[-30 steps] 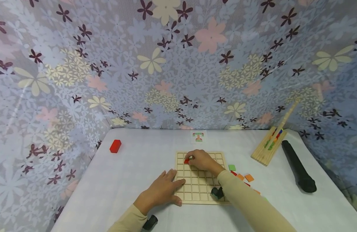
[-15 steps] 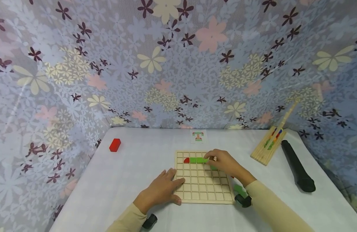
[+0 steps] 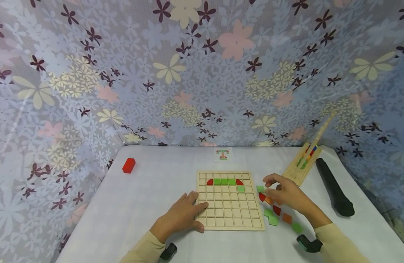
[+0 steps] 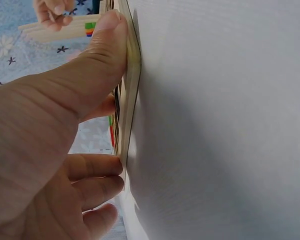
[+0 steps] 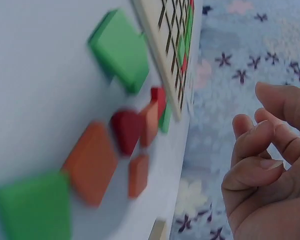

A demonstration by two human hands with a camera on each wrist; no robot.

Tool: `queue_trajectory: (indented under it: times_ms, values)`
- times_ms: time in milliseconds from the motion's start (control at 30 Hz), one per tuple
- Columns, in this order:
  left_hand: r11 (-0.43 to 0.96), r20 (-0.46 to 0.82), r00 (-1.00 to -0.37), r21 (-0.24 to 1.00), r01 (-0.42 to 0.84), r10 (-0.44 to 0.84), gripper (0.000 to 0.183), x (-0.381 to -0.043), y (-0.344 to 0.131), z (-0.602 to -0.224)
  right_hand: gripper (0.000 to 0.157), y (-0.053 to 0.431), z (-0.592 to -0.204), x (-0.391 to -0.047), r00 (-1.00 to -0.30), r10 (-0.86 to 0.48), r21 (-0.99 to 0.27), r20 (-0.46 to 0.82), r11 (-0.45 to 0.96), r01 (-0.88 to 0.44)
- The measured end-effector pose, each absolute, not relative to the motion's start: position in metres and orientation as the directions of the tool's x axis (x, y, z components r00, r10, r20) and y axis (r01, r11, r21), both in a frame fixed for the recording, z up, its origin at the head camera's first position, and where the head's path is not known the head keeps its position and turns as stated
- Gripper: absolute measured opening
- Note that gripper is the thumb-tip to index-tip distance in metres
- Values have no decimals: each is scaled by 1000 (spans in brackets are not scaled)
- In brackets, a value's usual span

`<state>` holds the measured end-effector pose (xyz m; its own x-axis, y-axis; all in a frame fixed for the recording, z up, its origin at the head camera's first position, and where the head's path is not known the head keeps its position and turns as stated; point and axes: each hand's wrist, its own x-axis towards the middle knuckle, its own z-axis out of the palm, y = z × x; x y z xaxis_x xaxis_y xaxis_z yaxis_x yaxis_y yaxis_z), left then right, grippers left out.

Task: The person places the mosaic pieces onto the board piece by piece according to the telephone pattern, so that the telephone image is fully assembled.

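A wooden grid board (image 3: pixel 230 215) lies on the white table. Its second row holds a red quarter piece (image 3: pixel 210 182), a green strip (image 3: pixel 224 181) and another red piece (image 3: pixel 239 182), with a green tile (image 3: pixel 241 189) just below. My left hand (image 3: pixel 195 212) rests flat on the board's left edge, thumb (image 4: pixel 90 75) pressing its rim (image 4: pixel 132 85). My right hand (image 3: pixel 266 185) hovers over the loose tiles right of the board, nearest a green tile (image 3: pixel 261 189). Its fingers (image 5: pixel 260 150) are loosely curled and hold nothing.
Loose red (image 3: pixel 276 210), orange (image 3: pixel 287 218) and green (image 3: pixel 272 218) tiles lie right of the board. A pattern card (image 3: pixel 223 155) sits behind it, a red block (image 3: pixel 129 165) far left. A wooden box (image 3: pixel 300 168) and a black cylinder (image 3: pixel 334 188) stand at the right.
My right hand left the board's upper row and moved right to the loose tiles. The row of red and green pieces now shows. The left hand has not moved.
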<state>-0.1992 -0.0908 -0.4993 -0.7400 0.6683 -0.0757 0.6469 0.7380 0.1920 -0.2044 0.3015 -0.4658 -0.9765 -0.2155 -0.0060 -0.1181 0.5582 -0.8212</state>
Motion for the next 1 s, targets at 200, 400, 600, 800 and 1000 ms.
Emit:
queue_trajectory:
  times_ms: [200, 400, 600, 800, 1000]
  values:
    - [734, -68, -738, 203, 648, 671, 84, -200, -92, -497, 49, 326, -470, -196, -989, -144, -812, -45, 581, -48]
    - [731, -67, -737, 212, 648, 673, 84, -201, -92, -498, 57, 345, -480, -188, -991, -124, -817, -59, 576, -24]
    - [730, -64, -737, 213, 649, 673, 83, -201, -92, -497, 61, 343, -488, -193, -986, -134, -823, -104, 568, 9]
    - [732, -75, -738, 226, 643, 671, 83, -200, -91, -496, 58, 334, -491, -210, -981, -141, -794, -134, 607, 21]
    - [732, -76, -740, 248, 635, 668, 83, -199, -91, -497, 57, 326, -497, -232, -975, -172, -757, -142, 653, -5]
